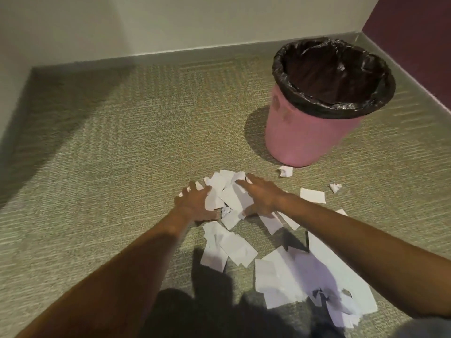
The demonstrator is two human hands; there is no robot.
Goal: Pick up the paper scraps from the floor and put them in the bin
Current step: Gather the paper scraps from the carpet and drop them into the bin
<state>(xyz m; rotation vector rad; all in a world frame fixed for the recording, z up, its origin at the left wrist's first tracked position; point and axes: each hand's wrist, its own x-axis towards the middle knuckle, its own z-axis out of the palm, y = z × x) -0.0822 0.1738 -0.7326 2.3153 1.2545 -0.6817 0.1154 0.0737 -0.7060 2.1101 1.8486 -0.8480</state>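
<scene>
White paper scraps [228, 191] lie in a heap on the carpet, with more pieces [229, 250] nearer me and larger sheets [305, 274] at the lower right. My left hand [195, 203] rests flat on the left side of the heap, fingers spread. My right hand [261, 196] lies flat on its right side, fingers spread too. Neither hand has lifted any paper. A pink bin [307, 132] with a black liner stands upright at the upper right, about an arm's reach beyond the heap.
Two crumpled bits [285, 171] [335, 187] and a flat square piece [312, 195] lie between the heap and the bin. White walls close the back and left, a dark red wall [415, 28] the right. Green carpet [109, 154] spreads to the left.
</scene>
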